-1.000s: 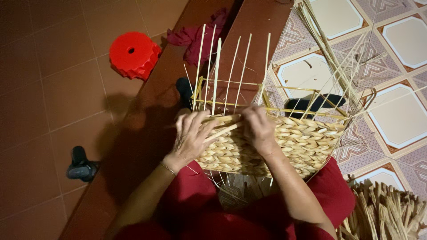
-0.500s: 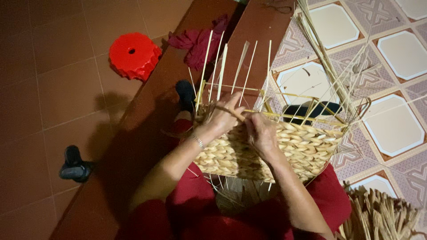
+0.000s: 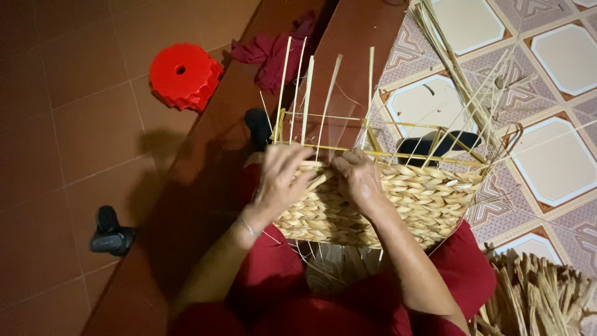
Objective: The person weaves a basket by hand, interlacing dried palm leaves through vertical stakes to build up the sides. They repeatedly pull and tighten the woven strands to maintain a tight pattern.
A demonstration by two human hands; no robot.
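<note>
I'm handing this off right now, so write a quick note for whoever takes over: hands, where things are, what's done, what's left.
Left hand: on the top edge of the woven basket, fingers pinching a strand.
Right hand: beside it on the same rim, pressing the weave.
Basket rests on the lap; its lower wall is woven.
Upright stakes above the rim are bare, so the upper rows are left.
Spare fibre bundle lies at lower right; loose straw on the tiled floor.

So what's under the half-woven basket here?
The basket rests on the person's lap, over red clothing. Loose pale strands hang below its near edge. Whatever lies directly beneath its base is covered, as is the wall under both hands.
</note>
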